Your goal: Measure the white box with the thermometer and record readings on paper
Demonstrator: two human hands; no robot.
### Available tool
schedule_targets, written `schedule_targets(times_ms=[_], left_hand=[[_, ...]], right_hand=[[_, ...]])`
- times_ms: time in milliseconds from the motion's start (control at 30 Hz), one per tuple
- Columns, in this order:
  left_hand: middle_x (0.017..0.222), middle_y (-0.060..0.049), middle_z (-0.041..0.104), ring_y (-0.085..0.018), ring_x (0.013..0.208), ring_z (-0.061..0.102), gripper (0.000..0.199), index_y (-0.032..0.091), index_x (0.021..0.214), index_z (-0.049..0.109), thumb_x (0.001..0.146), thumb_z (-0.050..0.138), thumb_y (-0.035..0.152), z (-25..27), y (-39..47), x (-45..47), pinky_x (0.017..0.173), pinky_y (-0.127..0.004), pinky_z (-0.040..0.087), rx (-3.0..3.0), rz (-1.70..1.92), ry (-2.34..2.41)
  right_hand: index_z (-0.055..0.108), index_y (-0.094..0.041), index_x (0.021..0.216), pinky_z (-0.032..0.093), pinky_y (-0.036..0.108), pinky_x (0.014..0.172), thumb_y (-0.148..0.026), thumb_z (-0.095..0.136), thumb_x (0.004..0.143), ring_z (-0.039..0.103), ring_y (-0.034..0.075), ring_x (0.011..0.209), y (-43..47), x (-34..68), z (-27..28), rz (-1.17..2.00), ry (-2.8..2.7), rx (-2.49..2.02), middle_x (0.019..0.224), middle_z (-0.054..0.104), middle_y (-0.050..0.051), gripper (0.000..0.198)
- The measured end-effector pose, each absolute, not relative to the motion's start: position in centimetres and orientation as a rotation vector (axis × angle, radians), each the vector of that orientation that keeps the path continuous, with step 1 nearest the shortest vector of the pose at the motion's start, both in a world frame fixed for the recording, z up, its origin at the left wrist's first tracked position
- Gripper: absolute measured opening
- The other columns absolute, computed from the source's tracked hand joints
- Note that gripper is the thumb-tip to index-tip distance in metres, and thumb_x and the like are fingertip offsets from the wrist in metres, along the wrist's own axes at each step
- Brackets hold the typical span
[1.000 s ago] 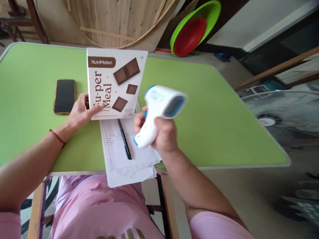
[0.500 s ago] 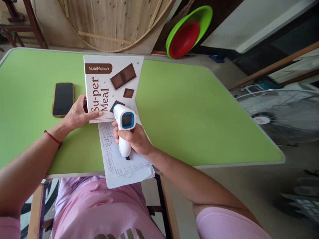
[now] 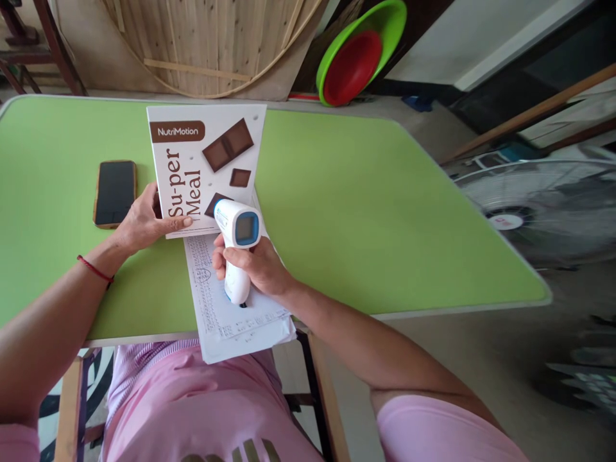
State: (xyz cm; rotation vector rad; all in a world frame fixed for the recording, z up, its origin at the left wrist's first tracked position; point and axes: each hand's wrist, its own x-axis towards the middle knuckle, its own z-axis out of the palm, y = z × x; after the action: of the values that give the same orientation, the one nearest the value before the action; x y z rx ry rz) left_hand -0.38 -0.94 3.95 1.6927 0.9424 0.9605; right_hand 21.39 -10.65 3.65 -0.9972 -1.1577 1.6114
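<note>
Near box's [image 3: 206,168] lower edge, thermometer [image 3: 233,226]

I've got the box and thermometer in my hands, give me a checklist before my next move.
1. Box in left hand: ok, thumb across its front.
2. Thermometer in right hand: ok, gripped by the handle.
3. Screen reading: cannot tell, no digits legible.
4. Thermometer clear of box: cannot tell, they overlap in view.
5. Papers fully on the table: not ok, overhanging the near edge.
</note>
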Motion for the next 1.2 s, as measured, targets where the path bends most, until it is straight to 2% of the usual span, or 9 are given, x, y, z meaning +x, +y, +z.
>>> schedule_targets(times_ms=[367,700,900,1067,1200], left_hand=[[0.106,-0.008,0.073,-0.029,0.096,0.071,0.06,0.02,0.106,0.061,0.063,0.091,0.048,4.2,-1.2,-0.1,0.077,-0.038,0.06,1.705,0.962,0.922],[0.108,-0.009,0.073,-0.031,0.098,0.07,0.062,0.019,0.108,0.061,0.064,0.09,0.051,4.3,-1.1,0.0,0.08,-0.042,0.06,1.732,0.945,0.921],[0.114,-0.012,0.071,-0.035,0.107,0.067,0.068,0.02,0.112,0.06,0.063,0.088,0.057,4.2,-1.0,-0.4,0.088,-0.049,0.059,1.766,0.91,1.051],[0.119,-0.012,0.068,-0.038,0.111,0.065,0.074,0.021,0.115,0.059,0.061,0.087,0.062,4.5,-1.0,-0.8,0.092,-0.053,0.057,1.819,0.876,1.15],[0.118,-0.011,0.068,-0.039,0.11,0.065,0.073,0.022,0.112,0.06,0.061,0.084,0.067,4.9,-1.1,-0.8,0.091,-0.053,0.058,1.858,0.858,1.193]], right_hand=[[0.061,-0.019,0.087,0.055,0.027,0.055,-0.037,0.077,0.073,0.064,0.011,0.056,-10.6,21.4,3.6,1.603,-1.189,-0.958,0.068,0.069,-0.002,0.027],[0.057,-0.02,0.083,0.054,0.031,0.056,-0.042,0.08,0.07,0.064,0.013,0.057,-10.6,21.5,3.5,1.534,-1.266,-1.013,0.069,0.068,-0.002,0.034],[0.06,-0.021,0.082,0.044,0.029,0.051,-0.038,0.075,0.07,0.052,0.011,0.054,-10.5,22.5,4.1,1.223,-1.233,-1.132,0.064,0.058,-0.005,0.026],[0.059,-0.022,0.074,0.044,0.03,0.054,-0.038,0.073,0.068,0.052,0.012,0.06,-10.1,23.3,5.0,0.956,-1.185,-1.204,0.066,0.057,-0.004,0.022],[0.055,-0.023,0.07,0.042,0.03,0.053,-0.039,0.072,0.068,0.049,0.012,0.058,-9.9,23.6,5.2,0.894,-1.149,-1.22,0.063,0.053,-0.005,0.024]])
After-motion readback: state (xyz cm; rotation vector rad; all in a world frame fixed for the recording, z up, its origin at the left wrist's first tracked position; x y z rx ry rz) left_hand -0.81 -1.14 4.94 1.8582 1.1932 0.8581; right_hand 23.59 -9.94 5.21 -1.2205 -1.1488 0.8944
